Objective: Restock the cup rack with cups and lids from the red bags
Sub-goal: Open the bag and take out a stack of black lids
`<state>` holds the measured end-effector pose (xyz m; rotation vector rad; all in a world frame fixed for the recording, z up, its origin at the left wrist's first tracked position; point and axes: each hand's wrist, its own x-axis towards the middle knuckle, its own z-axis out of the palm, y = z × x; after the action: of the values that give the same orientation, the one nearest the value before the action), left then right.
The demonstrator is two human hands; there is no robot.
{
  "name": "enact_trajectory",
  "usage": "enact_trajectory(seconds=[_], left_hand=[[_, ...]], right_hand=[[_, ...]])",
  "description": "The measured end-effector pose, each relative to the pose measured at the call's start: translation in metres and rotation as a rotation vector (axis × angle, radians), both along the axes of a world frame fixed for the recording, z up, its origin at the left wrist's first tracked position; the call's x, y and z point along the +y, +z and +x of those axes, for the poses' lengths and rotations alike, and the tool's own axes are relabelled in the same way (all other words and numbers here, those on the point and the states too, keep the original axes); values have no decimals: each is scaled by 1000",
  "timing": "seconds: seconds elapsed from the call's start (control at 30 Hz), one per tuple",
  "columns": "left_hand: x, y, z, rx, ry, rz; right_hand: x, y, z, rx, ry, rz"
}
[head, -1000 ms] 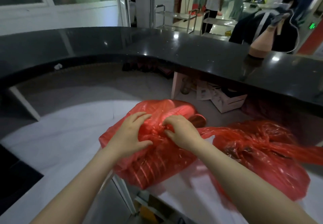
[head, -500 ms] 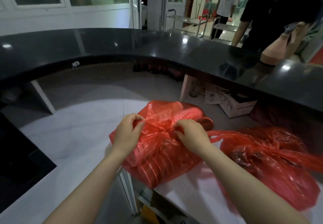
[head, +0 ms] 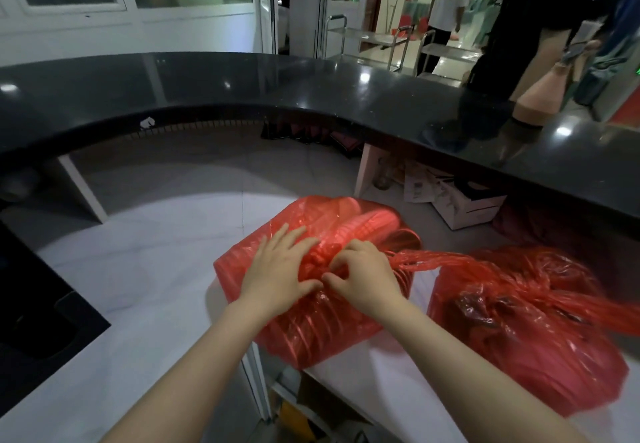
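Note:
A red plastic bag (head: 311, 325) lies on the white counter (head: 131, 280), and ribbed stacks of cups show through it. Its neck is tied in a knot on top. My left hand (head: 277, 269) rests on the bag with fingers spread and its thumb at the knot. My right hand (head: 363, 276) pinches the knot with curled fingers. A long red handle strip (head: 460, 264) trails right from the knot over a second red bag (head: 526, 332), which lies crumpled at the right. No cup rack is in view.
A raised curved black countertop (head: 311, 96) rings the far side. A black panel (head: 38, 307) sits at the left edge. Cardboard boxes (head: 464, 203) stand on the floor under the counter. People stand beyond the counter at upper right, near metal trolleys (head: 374, 41).
My left hand has let go of the knot and spread flat over the bag. My right hand stays pinched at the knot. The view has shifted slightly.

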<state>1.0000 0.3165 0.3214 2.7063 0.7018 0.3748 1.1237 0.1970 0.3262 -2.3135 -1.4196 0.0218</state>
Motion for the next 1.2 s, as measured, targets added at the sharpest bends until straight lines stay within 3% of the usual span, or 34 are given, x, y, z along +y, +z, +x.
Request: enact_trajectory(seconds=[0.17, 0.53, 0.63, 0.83, 0.97, 1.07, 1.2], left_hand=[[9, -17, 13, 215, 29, 216], [22, -11, 38, 290, -16, 178], [23, -12, 40, 283, -7, 179], [24, -20, 40, 246, -17, 229], [25, -25, 38, 218, -23, 241], [27, -27, 35, 195, -38, 245], [31, -29, 31, 179, -64, 247]], right_hand=[[-11, 0, 5, 31, 24, -44], [-13, 20, 8, 5, 19, -217], [-14, 20, 10, 75, 4, -229], [-9, 21, 26, 154, -80, 92], [13, 19, 27, 104, 41, -102], [18, 17, 33, 142, -77, -42], [7, 24, 56, 238, -371, 264]])
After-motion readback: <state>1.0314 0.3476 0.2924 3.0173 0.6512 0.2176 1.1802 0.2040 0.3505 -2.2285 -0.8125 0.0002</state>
